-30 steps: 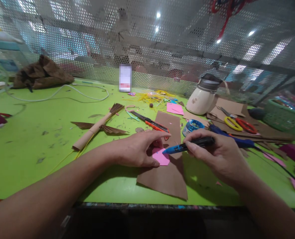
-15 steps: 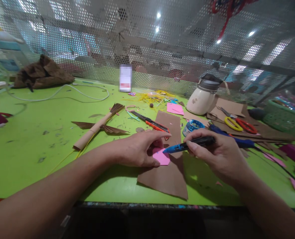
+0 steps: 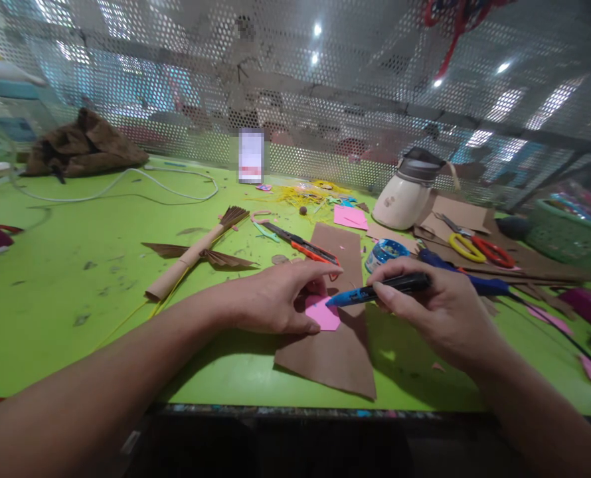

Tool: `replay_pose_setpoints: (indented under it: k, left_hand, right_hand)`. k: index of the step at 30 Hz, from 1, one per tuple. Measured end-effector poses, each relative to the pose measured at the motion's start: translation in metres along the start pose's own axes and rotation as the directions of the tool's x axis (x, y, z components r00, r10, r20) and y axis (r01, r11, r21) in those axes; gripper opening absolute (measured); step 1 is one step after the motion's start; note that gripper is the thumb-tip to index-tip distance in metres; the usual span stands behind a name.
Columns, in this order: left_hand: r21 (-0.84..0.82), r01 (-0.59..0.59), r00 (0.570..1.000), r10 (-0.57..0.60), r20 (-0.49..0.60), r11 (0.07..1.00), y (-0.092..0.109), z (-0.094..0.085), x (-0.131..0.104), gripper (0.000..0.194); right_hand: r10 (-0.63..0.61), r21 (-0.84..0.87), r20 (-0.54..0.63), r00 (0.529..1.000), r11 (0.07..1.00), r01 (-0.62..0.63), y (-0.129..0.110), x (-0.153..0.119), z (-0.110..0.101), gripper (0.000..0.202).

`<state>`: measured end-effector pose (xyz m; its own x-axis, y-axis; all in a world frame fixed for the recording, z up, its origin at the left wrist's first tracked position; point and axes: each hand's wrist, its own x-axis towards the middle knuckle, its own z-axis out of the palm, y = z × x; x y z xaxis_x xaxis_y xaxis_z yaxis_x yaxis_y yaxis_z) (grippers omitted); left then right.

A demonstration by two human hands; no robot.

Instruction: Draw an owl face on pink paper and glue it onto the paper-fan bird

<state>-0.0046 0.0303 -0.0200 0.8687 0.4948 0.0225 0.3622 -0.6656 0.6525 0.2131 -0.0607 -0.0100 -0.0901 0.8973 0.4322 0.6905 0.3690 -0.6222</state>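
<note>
Between the thumb and fingers of my left hand (image 3: 280, 299) a small pink piece of paper (image 3: 325, 317) with cut corners is held down. It lies over a strip of brown cardboard (image 3: 325, 362). My right hand (image 3: 435, 305) grips a blue and black marker pen (image 3: 362, 292), its blue tip at the pink paper's upper right part. Small blue marks show on the paper. Just beyond my left fingers lies an orange utility knife (image 3: 310, 251). A jar with a blue rim (image 3: 388, 251) stands behind my right hand.
Left of my hands lies a brown paper tube with folded wings (image 3: 183, 265). Scissors (image 3: 467, 249), a glue gun (image 3: 489, 285) and a cream jug (image 3: 405, 196) sit to the right. A phone (image 3: 251, 156) stands at the back before a perforated metal screen (image 3: 176, 86).
Both hands, the marker and the pink paper keep nearly the same positions. The whole view has shifted very slightly.
</note>
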Motion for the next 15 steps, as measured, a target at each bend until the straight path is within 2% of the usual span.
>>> replay_pose_setpoints:
  k: [5,10,15]
  left_hand:
    - [0.005,-0.003,1.000,0.003,0.000,1.000,0.0004,-0.0005,0.0003,0.069]
    - [-0.009,0.005,1.000,-0.005,0.009,1.000,0.0008,-0.0011,0.0007,0.070]
    - [-0.017,0.004,1.000,-0.004,0.005,1.000,0.0012,-0.0015,0.0002,0.071]
  right_hand:
    - [0.027,0.019,-0.033,0.999,0.999,-0.027,-0.0003,-0.0004,0.0002,0.009]
    - [0.001,0.011,0.013,1.000,1.000,-0.001,0.0015,-0.0005,0.0002,0.008]
    - [0.014,0.013,-0.003,1.000,1.000,-0.014,0.0012,-0.0012,-0.0003,0.007]
